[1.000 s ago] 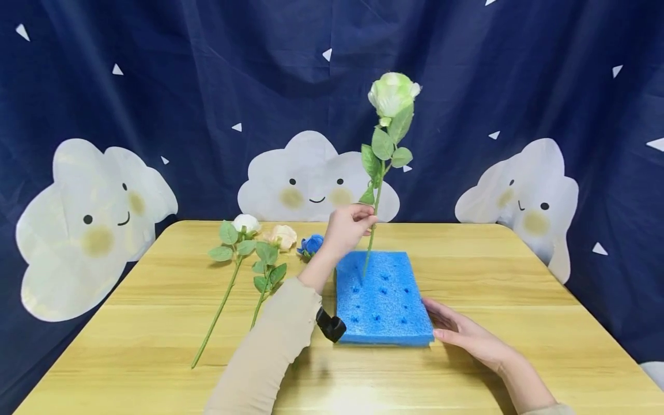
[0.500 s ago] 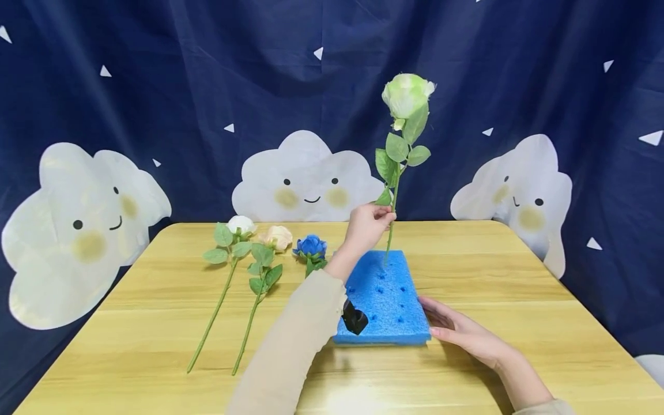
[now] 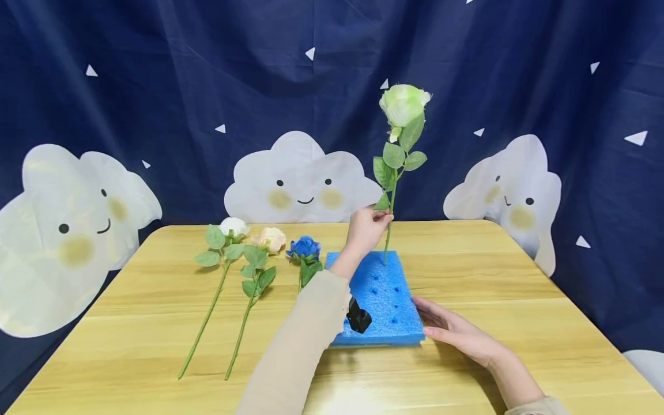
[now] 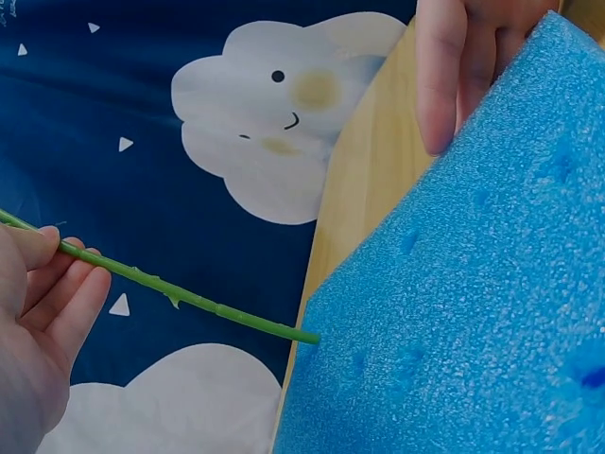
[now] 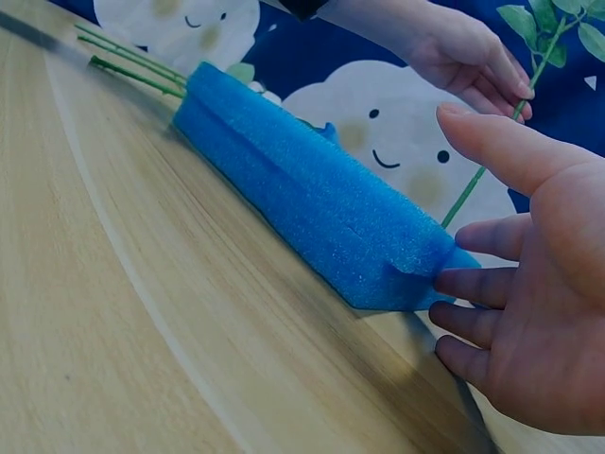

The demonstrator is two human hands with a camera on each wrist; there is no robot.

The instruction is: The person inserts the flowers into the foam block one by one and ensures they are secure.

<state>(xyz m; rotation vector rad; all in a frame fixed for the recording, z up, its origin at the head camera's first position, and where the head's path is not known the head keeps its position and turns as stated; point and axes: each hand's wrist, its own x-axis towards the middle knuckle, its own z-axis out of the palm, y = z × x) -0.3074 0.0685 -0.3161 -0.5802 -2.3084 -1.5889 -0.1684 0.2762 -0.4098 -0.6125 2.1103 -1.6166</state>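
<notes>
Green-white rose (image 3: pixel 394 155) now at far right of foam block (image 3: pixel 384 305).
Left hand (image 3: pixel 365 233) pinches its stem (image 4: pixel 189 296); right hand (image 3: pixel 459 334), fingers extended, touches the block's right side. Over the last second, in the head view, the tip crosses from left of centre to right. Reads as aligning to a new spot; can't tell if it's in the foam.
</notes>
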